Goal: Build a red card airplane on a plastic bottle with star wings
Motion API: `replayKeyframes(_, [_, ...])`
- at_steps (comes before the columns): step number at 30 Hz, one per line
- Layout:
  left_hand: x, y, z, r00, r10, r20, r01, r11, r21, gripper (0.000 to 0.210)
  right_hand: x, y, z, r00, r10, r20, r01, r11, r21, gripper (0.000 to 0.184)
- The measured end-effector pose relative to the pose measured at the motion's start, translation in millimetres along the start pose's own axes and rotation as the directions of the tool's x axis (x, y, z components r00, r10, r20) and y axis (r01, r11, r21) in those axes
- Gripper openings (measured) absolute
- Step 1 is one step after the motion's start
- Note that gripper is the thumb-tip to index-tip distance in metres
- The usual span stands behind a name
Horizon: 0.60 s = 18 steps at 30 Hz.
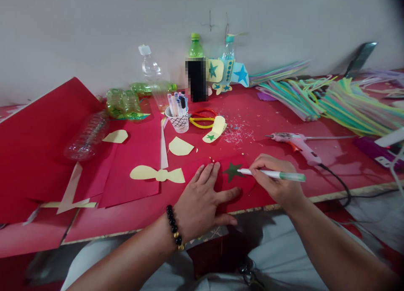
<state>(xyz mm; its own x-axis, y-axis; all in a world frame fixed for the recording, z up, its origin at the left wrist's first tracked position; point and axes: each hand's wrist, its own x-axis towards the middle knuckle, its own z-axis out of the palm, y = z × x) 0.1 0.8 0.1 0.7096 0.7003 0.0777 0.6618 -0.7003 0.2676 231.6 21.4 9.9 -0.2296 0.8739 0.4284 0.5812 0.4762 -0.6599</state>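
In my right hand [276, 177] is a white marker pen [271, 173] with a green end, its tip at the right side of a dark green star [232, 172]. The star is on a red sheet of paper [230, 200]. My left hand [205, 194] lies flat with spread fingers on that sheet, just left of the star. A pale yellow propeller-shaped cutout [162, 174] rests left of my left fingers. Beyond it are a yellow paper piece [181, 146] and a folded yellow strip [215, 130] bearing a green star.
A paper cup [178, 121] of markers stands near scissors [202, 119]. To the right lies a pink glue gun [295, 145] with its cord over the table edge. Pipe cleaners [356, 101] pile up behind it. Plastic bottles [151, 72] and red sheets [50, 152] occupy the left.
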Motion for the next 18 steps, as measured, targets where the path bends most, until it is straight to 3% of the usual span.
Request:
replayKeyframes(6, [0.3,0.0,-0.6,1.000,0.002,-0.001,-0.002,1.000,-0.004,0.068,-3.2,3.0,-2.6,1.000,0.007,0.011,-0.007,0.999,0.048,0.016])
replayKeyframes(10, [0.0,-0.5,-0.4,1.000,0.001,0.000,-0.001,1.000,-0.006,0.068,-7.6,7.9,-4.8,0.985,0.113,-0.133,-0.092,0.984,0.152,0.018])
replayKeyframes(14, [-0.3,-0.9,-0.9,1.000,0.007,0.006,-0.007,1.000,-0.004,0.069,-5.4,14.0,-2.3,0.920,0.229,-0.317,-0.155,0.958,0.240,0.010])
replayKeyframes(18, [0.6,0.1,-2.0,1.000,0.009,0.014,-0.009,0.999,0.032,0.072,-0.4,19.1,2.1,0.874,0.279,-0.398,-0.122,0.919,0.375,0.020])
